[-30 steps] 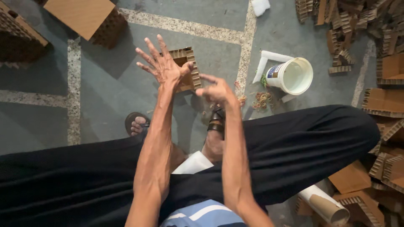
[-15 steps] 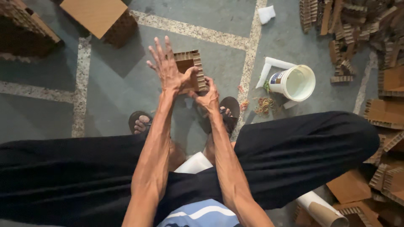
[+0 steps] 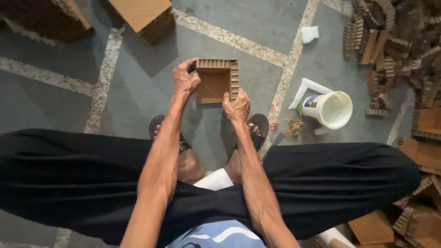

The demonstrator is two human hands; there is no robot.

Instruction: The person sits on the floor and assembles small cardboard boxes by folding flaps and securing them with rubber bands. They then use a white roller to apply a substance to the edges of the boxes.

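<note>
Head view: your left hand (image 3: 185, 79) grips the cardboard tray (image 3: 217, 80) at 9 o'clock, right hand (image 3: 236, 106) at 5.

Square corrugated cardboard tray (image 3: 216, 80), brown.
Held above the floor, open side faced toward the camera, fluted edges exposed on top and right.

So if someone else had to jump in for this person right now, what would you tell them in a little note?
Left hand: gripping the left edge of the small square cardboard tray, near its top corner.
Right hand: pinching the tray's lower right corner.
The tray is held in the air above the floor, its open side facing up at the camera; all four corrugated walls look in place.
Nearby: white bucket on the floor to the right, rubber bands beside it, heap of corrugated cardboard pieces at far right.
Done: this tray looks formed.
Left: cannot tell from here whether its corners are fastened; the heap is large.
</note>
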